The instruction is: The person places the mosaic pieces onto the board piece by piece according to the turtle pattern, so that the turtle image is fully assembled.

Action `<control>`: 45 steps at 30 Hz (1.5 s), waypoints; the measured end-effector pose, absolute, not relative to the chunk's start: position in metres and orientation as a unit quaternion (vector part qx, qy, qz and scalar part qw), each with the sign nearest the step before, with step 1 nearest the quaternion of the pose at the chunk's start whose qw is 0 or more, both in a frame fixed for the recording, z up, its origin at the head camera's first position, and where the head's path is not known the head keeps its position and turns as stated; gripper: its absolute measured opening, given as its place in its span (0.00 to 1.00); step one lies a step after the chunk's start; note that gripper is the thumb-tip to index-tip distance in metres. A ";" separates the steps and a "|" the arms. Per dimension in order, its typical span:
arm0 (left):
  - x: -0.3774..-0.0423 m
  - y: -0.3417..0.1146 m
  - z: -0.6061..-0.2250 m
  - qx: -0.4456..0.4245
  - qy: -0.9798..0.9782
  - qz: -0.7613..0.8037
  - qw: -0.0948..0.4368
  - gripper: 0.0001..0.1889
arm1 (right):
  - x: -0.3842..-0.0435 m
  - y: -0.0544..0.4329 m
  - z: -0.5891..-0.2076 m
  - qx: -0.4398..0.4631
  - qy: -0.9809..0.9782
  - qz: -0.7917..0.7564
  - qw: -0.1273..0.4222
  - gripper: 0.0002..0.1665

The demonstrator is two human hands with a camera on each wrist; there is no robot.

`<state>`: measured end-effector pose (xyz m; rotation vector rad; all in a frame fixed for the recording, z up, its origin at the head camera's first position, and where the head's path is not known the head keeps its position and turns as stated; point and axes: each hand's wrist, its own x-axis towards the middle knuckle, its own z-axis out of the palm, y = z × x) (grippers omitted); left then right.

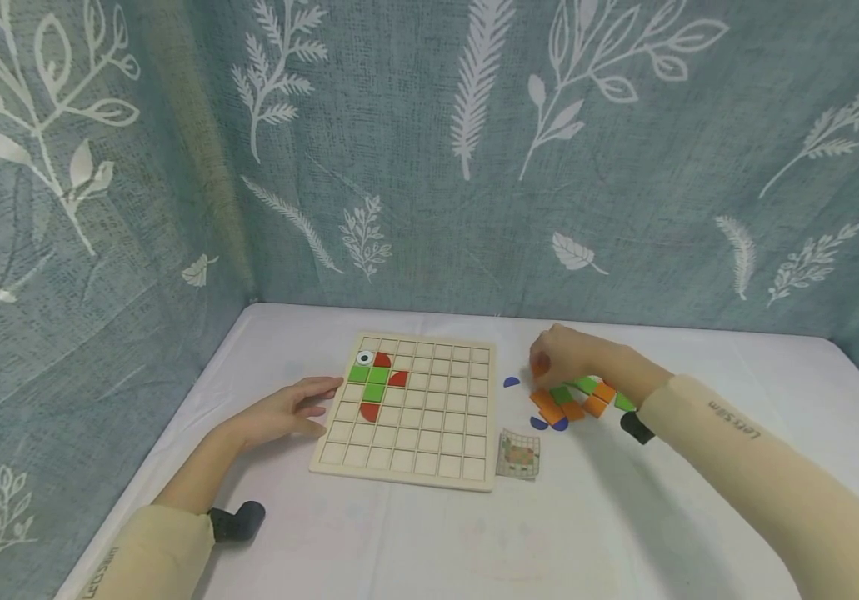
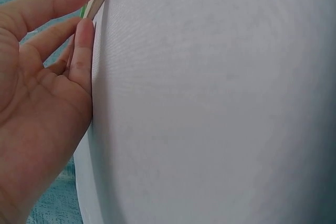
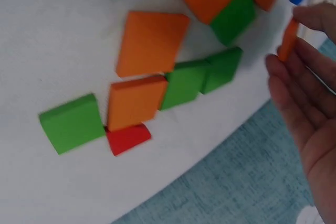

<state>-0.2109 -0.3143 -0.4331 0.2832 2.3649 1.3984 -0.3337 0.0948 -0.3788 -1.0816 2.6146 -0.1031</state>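
Note:
A pale wooden grid board [image 1: 436,423] lies on the table. Along its left edge rests my left hand [image 1: 282,412], fingertips at the rim; the left wrist view has its fingers [image 2: 82,56] loosely extended against the board's side. On the upper left cells are an eye tile [image 1: 365,357], green squares [image 1: 374,392] and red curved pieces [image 1: 399,379]. To the right of the board, my right hand [image 1: 570,354] pinches an orange tile [image 3: 289,40] edge-on between thumb and fingers, above the loose pieces.
Loose orange tiles [image 3: 152,43], green tiles [image 3: 73,123] and a red piece [image 3: 128,139] lie scattered under the right forearm. Blue half-round pieces [image 1: 511,382] sit nearer the board. A small printed pattern card [image 1: 519,457] touches its lower right corner. A curtain [image 1: 429,233] hangs behind.

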 end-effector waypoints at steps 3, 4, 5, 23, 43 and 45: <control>-0.211 -0.314 -0.433 0.103 0.839 0.499 0.189 0.40 | -0.335 0.097 -0.373 -0.366 0.914 -0.035 0.173 0.11; -0.211 -0.314 -0.434 0.104 0.840 0.499 0.188 0.40 | -0.335 0.098 -0.372 -0.358 0.915 -0.034 0.182 0.11; -0.211 -0.314 -0.434 0.105 0.840 0.498 0.188 0.40 | -0.336 0.099 -0.371 -0.351 0.916 -0.035 0.190 0.10; -0.211 -0.315 -0.434 0.103 0.852 0.479 0.184 0.38 | -0.332 0.093 -0.371 -0.358 0.912 -0.078 0.186 0.10; -0.211 -0.317 -0.435 0.109 0.845 0.489 0.186 0.39 | -0.318 0.032 -0.365 -0.422 0.889 -0.114 0.136 0.07; -0.210 -0.317 -0.435 0.110 0.843 0.491 0.187 0.39 | -0.316 0.024 -0.366 -0.429 0.886 -0.121 0.130 0.08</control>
